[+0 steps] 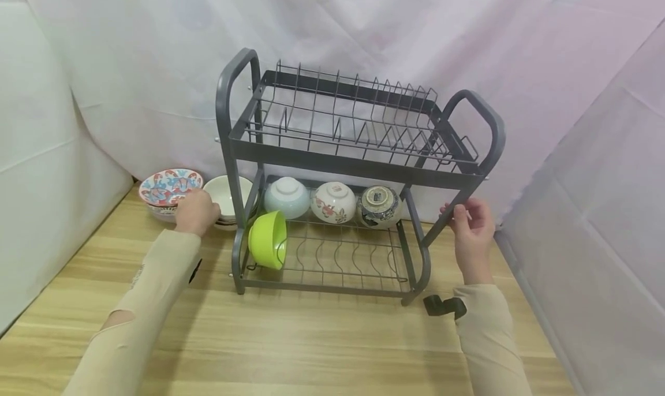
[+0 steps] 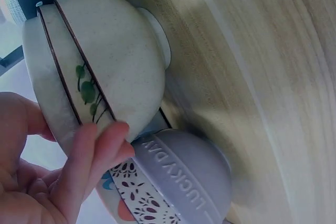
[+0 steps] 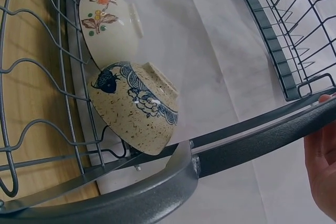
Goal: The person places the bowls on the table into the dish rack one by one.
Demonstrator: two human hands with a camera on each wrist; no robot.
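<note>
Left of the rack, my left hand (image 1: pixel 197 211) pinches the rim of a cream bowl (image 1: pixel 224 193) in a stack. In the left wrist view this cream bowl (image 2: pixel 37 72) nests in one with green leaves, and fingertips touch the outside. My right hand (image 1: pixel 475 225) grips the right post of the grey two-tier dish rack (image 1: pixel 332 160). On its lower tier stand a lime-green bowl (image 1: pixel 266 240), a pale blue bowl (image 1: pixel 287 198), a white flowered bowl (image 1: pixel 334 203) and a speckled bowl with a blue pattern (image 1: pixel 380 207).
Bowls with a red and blue pattern (image 1: pixel 170 187) are stacked beside the cream ones, near the left wall; one below reads "LUCKY DAY" (image 2: pixel 184 177). The upper tier (image 1: pixel 343 116) has wire dividers. White cloth (image 1: pixel 332 26) hangs behind the wooden table (image 1: pixel 312 344).
</note>
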